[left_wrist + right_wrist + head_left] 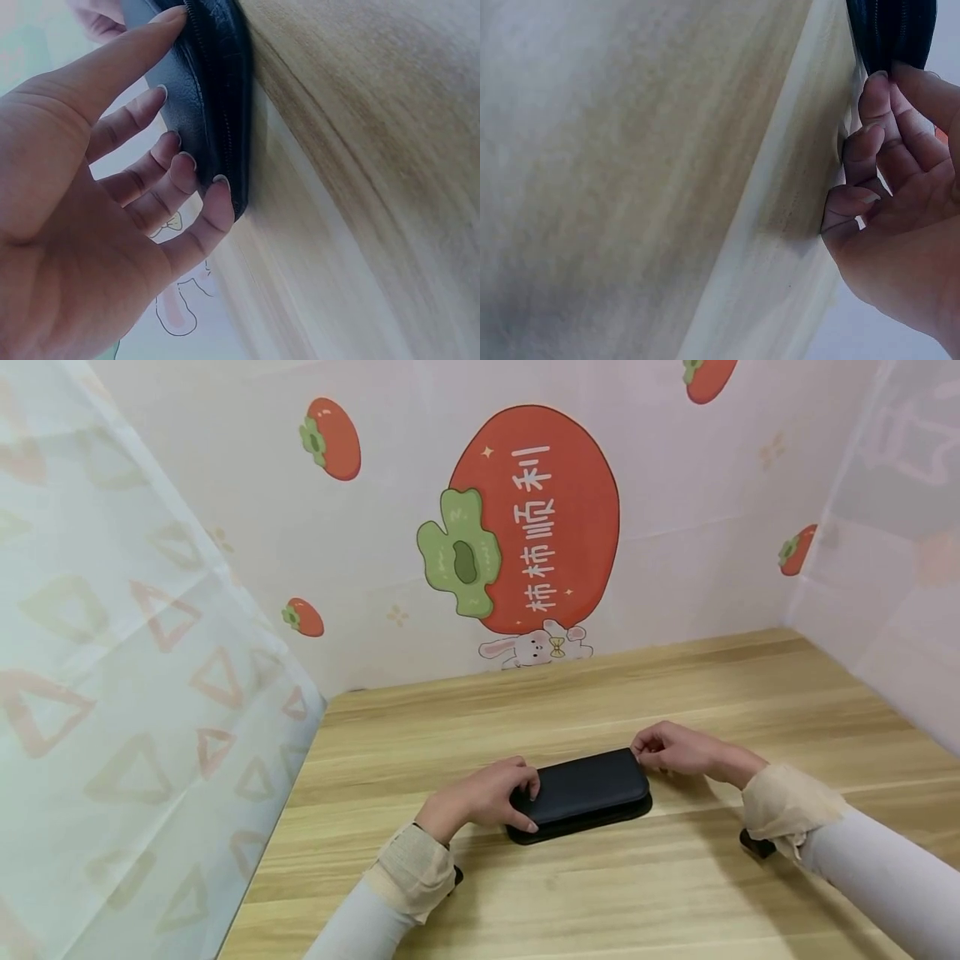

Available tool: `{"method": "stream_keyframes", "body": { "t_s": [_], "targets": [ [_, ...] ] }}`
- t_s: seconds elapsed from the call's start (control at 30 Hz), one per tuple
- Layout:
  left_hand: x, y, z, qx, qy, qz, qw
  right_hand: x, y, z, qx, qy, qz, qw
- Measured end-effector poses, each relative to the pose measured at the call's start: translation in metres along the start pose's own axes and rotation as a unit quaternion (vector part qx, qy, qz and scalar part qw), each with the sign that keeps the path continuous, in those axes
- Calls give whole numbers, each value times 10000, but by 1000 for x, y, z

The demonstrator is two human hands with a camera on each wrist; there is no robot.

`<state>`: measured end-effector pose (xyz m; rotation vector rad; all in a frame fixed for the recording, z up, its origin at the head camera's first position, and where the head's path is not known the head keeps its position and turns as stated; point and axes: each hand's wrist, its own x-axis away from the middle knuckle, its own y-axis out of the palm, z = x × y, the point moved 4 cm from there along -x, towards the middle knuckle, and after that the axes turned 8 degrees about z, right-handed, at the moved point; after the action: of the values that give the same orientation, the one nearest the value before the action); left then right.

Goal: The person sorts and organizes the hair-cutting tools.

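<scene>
A long black zip wallet (588, 787) lies flat at the middle of the wooden table, its zipper edge facing the near side. My left hand (491, 793) holds the wallet's left end, thumb on the near edge and fingers bent over the top. In the left wrist view, the fingertips press along the dark leather (187, 112) beside the zipper. At the far right corner my right hand (678, 750) pinches the zipper end between thumb and index finger. The right wrist view shows two zipper lines (891, 30) running to that pinch; the zipper pull is hidden by the fingers.
Wood-grain tabletop (600, 893) surrounds the wallet. A white cloth backdrop (390, 527) with persimmon prints stands along the far edge, with printed cloth (150, 693) on the left and pale cloth (877, 593) on the right. Beige bands (787, 806) wrap both wrists.
</scene>
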<state>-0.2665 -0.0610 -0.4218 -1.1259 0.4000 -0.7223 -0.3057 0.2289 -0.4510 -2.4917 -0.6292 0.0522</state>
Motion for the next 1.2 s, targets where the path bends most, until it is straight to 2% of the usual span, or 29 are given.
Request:
{"method": "stream_keyframes", "body": {
  "t_s": [0.23, 0.4, 0.53, 0.83, 1.0, 1.2],
  "targets": [
    [1, 0, 1, 23, 2, -8, 10000, 3, 0, 0, -42, -141, 210, 9997],
    [1, 0, 0, 22, 22, -16, 10000, 0, 2, 2, 116, -336, 486, 9982],
    [1, 1, -2, 7, -3, -21, 10000, -3, 3, 3, 203, -400, 554, 9975],
    [1, 2, -3, 11, -30, 9, 10000, -4, 6, -1, 532, -356, 251, 9976],
    [1, 3, -4, -39, -32, 16, 10000, -4, 6, 0, 455, -221, 166, 9986],
    [0, 4, -4, 31, -157, 118, 9998, -5, 4, 1, 263, -198, -206, 9992]
  ]
}}
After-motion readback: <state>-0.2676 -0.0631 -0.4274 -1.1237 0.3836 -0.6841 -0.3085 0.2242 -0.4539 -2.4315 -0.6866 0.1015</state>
